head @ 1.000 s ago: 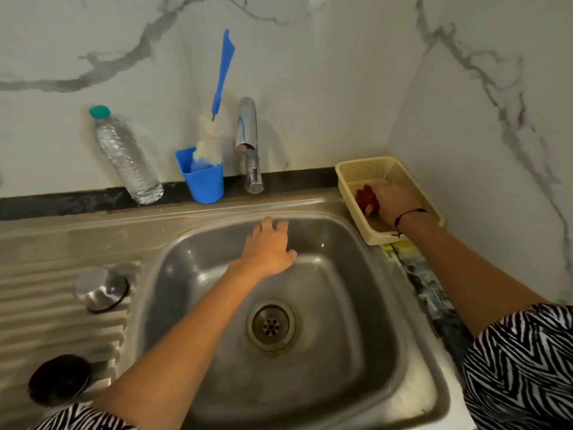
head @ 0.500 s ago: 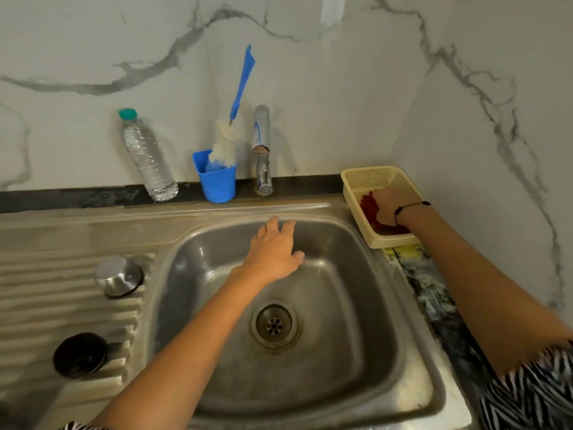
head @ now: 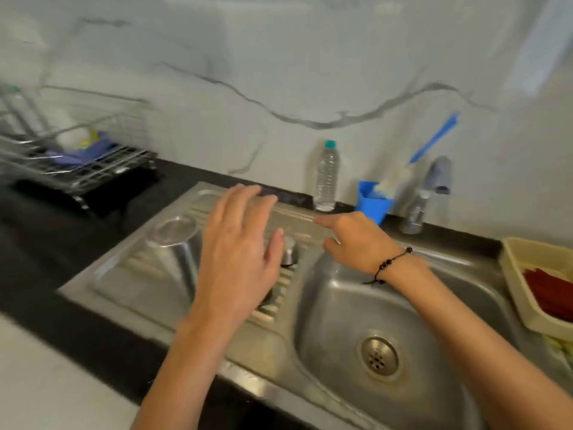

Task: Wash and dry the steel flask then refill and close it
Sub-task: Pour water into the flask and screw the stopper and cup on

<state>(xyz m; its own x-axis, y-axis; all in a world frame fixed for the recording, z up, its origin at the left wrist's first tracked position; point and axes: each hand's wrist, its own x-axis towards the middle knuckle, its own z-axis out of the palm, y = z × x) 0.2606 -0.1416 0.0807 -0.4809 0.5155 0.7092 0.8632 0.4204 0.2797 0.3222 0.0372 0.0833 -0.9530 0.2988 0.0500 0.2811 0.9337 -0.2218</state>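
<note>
The steel flask point(head: 175, 252) stands on the ribbed drainboard point(head: 310, 223), left of my hands; it looks upside down. A small steel cap point(head: 290, 255) sits on the ribs between my hands. My left hand point(head: 235, 259) hovers over the drainboard with fingers spread, holding nothing; a dark object under its palm is mostly hidden. My right hand point(head: 353, 240), with a black bead bracelet, reaches across the basin's left rim, index finger and thumb stretched toward the cap, and it is empty. The frame is motion-blurred.
Sink basin with drain point(head: 378, 358) lies lower right. Along the back wall stand a water bottle point(head: 325, 175), a blue cup with brush point(head: 372, 201) and the tap point(head: 424, 200). A yellow basket point(head: 514, 274) with a red scrubber point(head: 548, 294) is far right. A wire dish rack point(head: 74, 162) stands left.
The view has swung left. My right hand left the red scrubber in the basket and crossed to the drainboard. My left hand moved from the basin to above the drainboard.
</note>
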